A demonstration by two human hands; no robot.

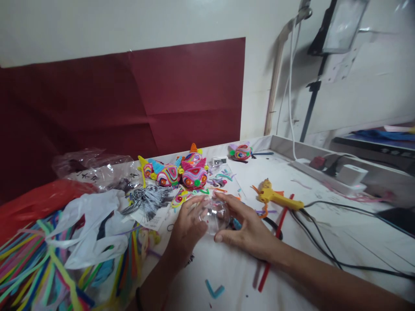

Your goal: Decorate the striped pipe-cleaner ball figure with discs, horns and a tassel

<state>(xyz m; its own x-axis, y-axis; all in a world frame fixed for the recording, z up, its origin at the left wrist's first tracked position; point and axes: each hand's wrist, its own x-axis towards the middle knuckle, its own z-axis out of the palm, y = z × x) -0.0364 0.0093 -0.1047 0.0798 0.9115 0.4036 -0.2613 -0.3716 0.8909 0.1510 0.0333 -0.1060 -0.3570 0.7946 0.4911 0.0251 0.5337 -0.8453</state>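
While both bare hands meet over the white tabletop (324, 242), they cup a clear, round plastic ball (216, 214) between them: the left hand (187, 229) presses its fingers against the ball's left side and the right hand (247, 229) wraps over its right side and top, thumb tucked beneath, so the ball sits low, close above the table surface; I cannot tell whether it touches. Just beyond the held ball lies a scatter of short pipe-cleaner offcuts (220, 179) in pink, green and blue, and behind those stand several finished fuzzy ornaments wound from bright pipe cleaners (181, 172), with one more pink and green ornament (240, 151) further back. To the right of the grip a yellow hot-glue gun (275, 196) rests on the table, its black cord (337, 255) trailing off, and a thin red stick (275, 242) lies slantwise, partly under the right wrist. To the left of the grip are a crumpled white plastic bag (94, 229) and a thick bundle of long multicoloured pipe cleaners (35, 268). Nearer the person than the ball, a small bent blue piece (214, 289) lies alone.
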